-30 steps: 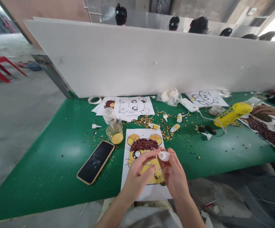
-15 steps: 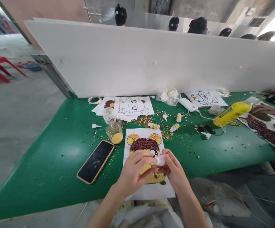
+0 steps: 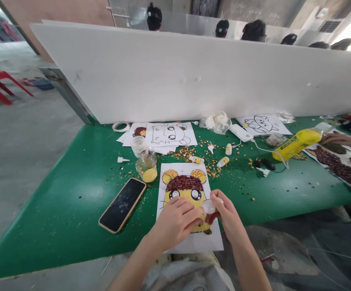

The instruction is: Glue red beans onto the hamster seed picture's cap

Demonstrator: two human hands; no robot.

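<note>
Both my hands meet over the lower part of a paper sheet (image 3: 189, 242) bearing a cartoon hamster filled in with brown and yellow seeds (image 3: 184, 184). My right hand (image 3: 228, 216) is closed round a small white glue bottle (image 3: 208, 207). My left hand (image 3: 175, 220) has its fingers curled, the fingertips pinching the same bottle's end. The sheet lies on the green table (image 3: 72, 202) near its front edge.
A black phone (image 3: 122, 205) lies left of the sheet. Behind it stand clear jars with yellow grain (image 3: 146, 167). Loose seeds, small glue bottles (image 3: 223, 162), uncoloured drawings (image 3: 169, 134), a yellow bottle (image 3: 297, 143) and a white partition (image 3: 193, 76) lie farther back. Another person's hand (image 3: 335, 138) works at right.
My hands with the bottle have dropped lower and closer to me over the sheet, uncovering the hamster's eyes. The left fingers have closed on the bottle.
</note>
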